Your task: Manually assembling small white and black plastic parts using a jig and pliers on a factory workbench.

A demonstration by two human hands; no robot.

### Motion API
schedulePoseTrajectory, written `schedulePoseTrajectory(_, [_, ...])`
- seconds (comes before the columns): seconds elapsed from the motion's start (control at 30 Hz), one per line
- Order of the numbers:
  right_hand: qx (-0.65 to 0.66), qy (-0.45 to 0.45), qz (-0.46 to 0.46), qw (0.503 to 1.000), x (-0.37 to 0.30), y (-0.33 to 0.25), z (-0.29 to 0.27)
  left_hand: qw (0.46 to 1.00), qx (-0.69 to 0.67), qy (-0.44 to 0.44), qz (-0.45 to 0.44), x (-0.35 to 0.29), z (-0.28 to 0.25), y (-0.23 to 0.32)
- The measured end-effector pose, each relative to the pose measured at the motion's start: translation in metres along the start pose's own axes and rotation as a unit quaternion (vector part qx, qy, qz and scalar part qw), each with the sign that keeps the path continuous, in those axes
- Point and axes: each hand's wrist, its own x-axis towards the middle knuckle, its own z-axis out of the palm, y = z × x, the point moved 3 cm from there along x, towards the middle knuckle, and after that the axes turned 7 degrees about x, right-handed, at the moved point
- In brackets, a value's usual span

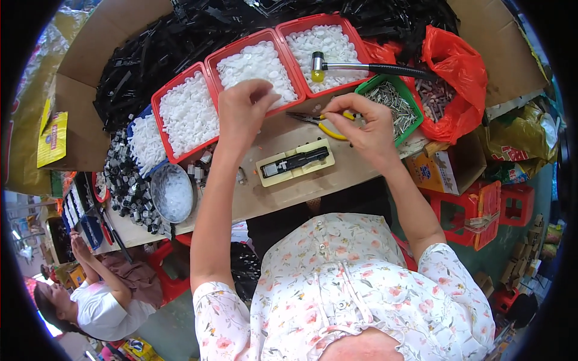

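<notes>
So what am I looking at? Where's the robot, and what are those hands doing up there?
There's no robot: these are a person's bare hands. The one picture comes from a wide camera on their head, looking down, so straight edges look bent. The left hand is over the red trays of white pieces. The right hand is by the yellow-handled pliers. I can't tell whether either hand holds something small. On the table, a black part lies in a cream holder. A hammer rests across the right-hand red tray.

red stools (pixel 518 191) on green floor (pixel 183 328)
</notes>
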Motion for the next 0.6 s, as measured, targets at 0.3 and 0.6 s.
schedulePoseTrajectory(0.3, [0.072, -0.011, -0.09, 0.993, 0.003, -0.005, 0.04, 0.949, -0.288, 0.002, -0.126, -0.059, 0.004, 0.026])
schedulePoseTrajectory(0.6, [-0.019, -0.022, -0.147, 0.989, -0.004, -0.005, 0.047, 0.9, -0.401, -0.026, -0.172, -0.074, 0.001, 0.027])
